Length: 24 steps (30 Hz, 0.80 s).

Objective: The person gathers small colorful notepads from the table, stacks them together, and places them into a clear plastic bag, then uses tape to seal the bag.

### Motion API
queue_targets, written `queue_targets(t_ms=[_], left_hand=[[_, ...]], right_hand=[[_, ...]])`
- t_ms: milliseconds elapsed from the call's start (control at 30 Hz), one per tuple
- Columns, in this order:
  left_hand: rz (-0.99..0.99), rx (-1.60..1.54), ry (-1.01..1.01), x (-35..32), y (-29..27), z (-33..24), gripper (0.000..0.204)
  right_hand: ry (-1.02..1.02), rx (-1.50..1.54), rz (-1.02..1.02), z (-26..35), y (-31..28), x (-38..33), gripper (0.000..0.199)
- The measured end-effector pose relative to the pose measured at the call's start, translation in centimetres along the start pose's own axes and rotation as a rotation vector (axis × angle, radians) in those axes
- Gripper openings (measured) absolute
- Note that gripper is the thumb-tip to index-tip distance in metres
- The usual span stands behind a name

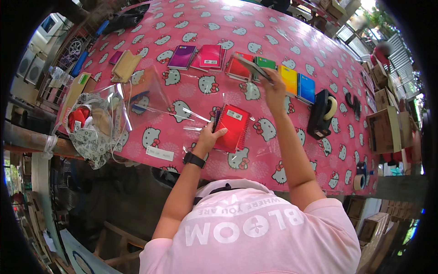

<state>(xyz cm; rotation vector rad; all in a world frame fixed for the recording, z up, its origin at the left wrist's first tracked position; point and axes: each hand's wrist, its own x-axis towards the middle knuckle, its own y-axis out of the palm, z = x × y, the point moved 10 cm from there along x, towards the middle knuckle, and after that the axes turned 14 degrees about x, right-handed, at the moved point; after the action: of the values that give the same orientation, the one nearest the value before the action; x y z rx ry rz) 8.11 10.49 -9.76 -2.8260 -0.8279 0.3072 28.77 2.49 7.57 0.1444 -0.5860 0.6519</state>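
My left hand (pixel 207 138) is closed around the left edge of a small stack topped by a red spiral notebook (pixel 234 127), with its thumb on the cover. A darker notebook edge shows under the red one. Farther off and to the right, my right hand (pixel 274 91) grips a thin notebook (pixel 253 68), tilted so that its cover hardly shows. It hangs over a red notebook (pixel 237 69) and a green notebook (pixel 267 63) on the table. Beside them lie a yellow notebook (pixel 288 78) and a blue notebook (pixel 306 87).
Purple notebooks (pixel 181 57) and pink notebooks (pixel 210 56) lie at the back of the pink patterned table (pixel 187 132). A black tape dispenser (pixel 319 118) stands to the right, a tape roll (pixel 359 182) at the right corner. Clear plastic bags (pixel 119 107) cover the left side.
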Motion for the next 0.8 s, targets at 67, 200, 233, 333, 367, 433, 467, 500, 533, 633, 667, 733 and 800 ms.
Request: queue_targets(t_ms=[67, 200, 233, 333, 367, 433, 467, 500, 533, 633, 667, 733, 800], left_hand=[[-0.039, 0.004, 0.035, 0.1, -0.8, 0.3, 0.042], [0.077, -0.482, -0.175, 0.4, 0.9, 2.3, 0.053], [0.138, -0.509, -0.246, 0.0, 1.4, 1.7, 0.049], [0.122, -0.14, -0.054, 0.0, 0.9, -1.9, 0.049], [0.166, -0.231, -0.139, 0.3, 1.1, -1.6, 0.053], [0.181, -0.164, -0.168, -0.7, 0.9, -1.9, 0.053], [0.177, -0.128, -0.164, -1.0, 0.5, -2.6, 0.053], [0.095, -0.189, -0.007, -1.3, 0.0, -4.0, 0.055], [0.093, -0.227, 0.037, -1.5, -0.1, -4.4, 0.057], [0.133, -0.334, 0.101, -2.8, 0.0, -7.7, 0.07], [0.149, -0.163, 0.174, -2.8, 0.3, -8.4, 0.072], [0.175, 0.179, 0.319, -2.8, 0.9, -9.4, 0.076], [0.005, 0.112, 0.42, -2.9, 1.0, -8.8, 0.076]], right_hand=[[-0.064, 0.117, 0.06, 5.0, -0.5, -1.2, 0.027], [-0.16, -0.441, 0.749, 1.5, 4.2, -11.3, 0.044], [-0.02, -0.389, 0.744, 0.1, 3.6, -13.4, 0.045], [0.011, -0.391, 0.788, -0.1, 3.6, -13.7, 0.042], [-0.031, -0.426, 0.802, 0.3, 3.7, -13.6, 0.041], [0.121, -0.156, 0.449, 0.3, 1.3, -12.7, 0.042], [0.17, -0.019, 0.274, 0.2, 0.3, -11.9, 0.044], [0.311, 0.147, 0.181, -0.8, 0.0, -12.0, 0.046], [0.449, 0.316, 0.089, -1.8, -0.1, -12.4, 0.05], [0.726, 0.519, 0.227, -1.2, 2.7, -14.4, 0.061], [0.78, 0.532, 0.34, -0.4, 3.9, -14.7, 0.065], [0.645, 0.518, 0.387, -1.1, 4.3, -14.7, 0.066], [0.475, 0.484, 0.396, -0.7, 5.3, -14.7, 0.064]])
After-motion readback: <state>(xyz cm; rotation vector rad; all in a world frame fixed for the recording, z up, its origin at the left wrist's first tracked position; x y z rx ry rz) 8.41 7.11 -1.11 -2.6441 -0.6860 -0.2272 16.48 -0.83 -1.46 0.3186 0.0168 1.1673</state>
